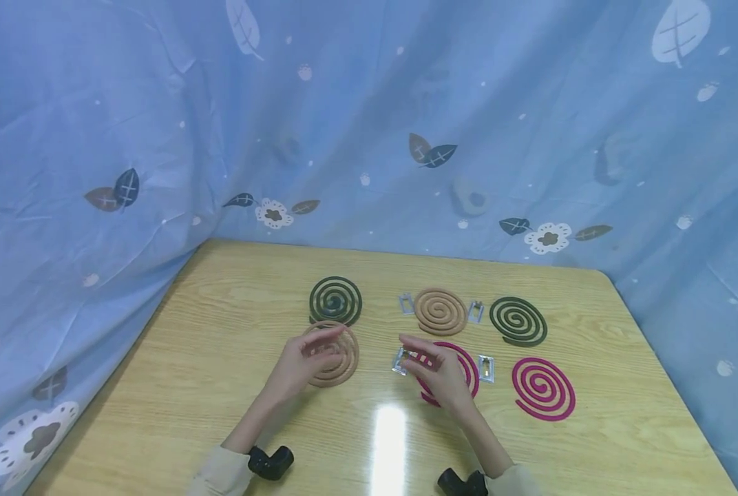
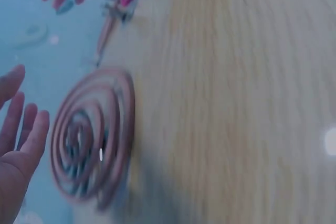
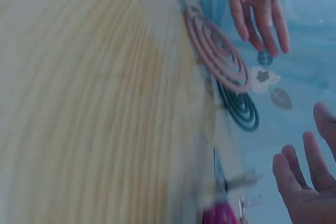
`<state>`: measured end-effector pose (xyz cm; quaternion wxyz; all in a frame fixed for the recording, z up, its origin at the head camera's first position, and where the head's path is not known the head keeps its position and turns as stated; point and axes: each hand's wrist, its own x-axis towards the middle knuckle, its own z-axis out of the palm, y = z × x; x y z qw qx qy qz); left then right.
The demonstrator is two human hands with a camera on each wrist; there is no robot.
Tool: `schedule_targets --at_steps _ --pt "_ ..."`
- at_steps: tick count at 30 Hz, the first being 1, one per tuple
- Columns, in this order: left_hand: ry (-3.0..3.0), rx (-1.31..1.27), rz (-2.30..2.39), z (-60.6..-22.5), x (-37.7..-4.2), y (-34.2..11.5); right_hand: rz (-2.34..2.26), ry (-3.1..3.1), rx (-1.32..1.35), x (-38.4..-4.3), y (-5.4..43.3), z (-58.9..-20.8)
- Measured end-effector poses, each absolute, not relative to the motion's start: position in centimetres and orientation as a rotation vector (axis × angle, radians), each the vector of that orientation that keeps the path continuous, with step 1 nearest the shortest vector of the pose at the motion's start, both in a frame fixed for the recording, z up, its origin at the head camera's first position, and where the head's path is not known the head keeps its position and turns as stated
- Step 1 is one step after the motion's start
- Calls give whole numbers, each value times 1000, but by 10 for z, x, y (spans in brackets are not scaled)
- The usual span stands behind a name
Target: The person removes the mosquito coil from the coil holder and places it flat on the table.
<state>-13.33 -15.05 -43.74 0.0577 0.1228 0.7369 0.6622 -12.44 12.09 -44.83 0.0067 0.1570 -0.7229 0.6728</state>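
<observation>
My left hand point(image 1: 301, 364) hovers over a brown mosquito coil point(image 1: 347, 370), its fingers loosely spread and holding nothing. In the left wrist view the fingers stand apart from the brown coil point(image 2: 127, 114), which looks raised above the table. Behind it in the head view lies a dark green coil point(image 1: 354, 302), its near edge overlapped by the brown one. My right hand point(image 1: 442, 377) is above a magenta coil point(image 1: 473, 375) and hides part of it. Its thumb and fingers are apart; a small metal stand point(image 1: 400, 362) lies near the fingertips, and whether they touch cannot be told.
Farther back on the wooden table point(image 1: 239, 296) lie a second brown coil point(image 1: 441, 313) and another green coil point(image 1: 518, 322). A second magenta coil point(image 1: 570, 396) is at the right. More metal stands point(image 1: 486, 369) lie between coils. A blue patterned curtain point(image 1: 356, 124) encloses the table.
</observation>
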Motion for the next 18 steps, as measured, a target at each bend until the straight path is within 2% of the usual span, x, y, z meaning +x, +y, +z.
schedule_targets --at_steps 9,18 --pt "2291 311 2028 -445 -126 -196 2333 -2303 563 -128 80 -446" --pt "2460 167 1857 -457 -132 -208 2295 -2377 486 -134 54 -455"
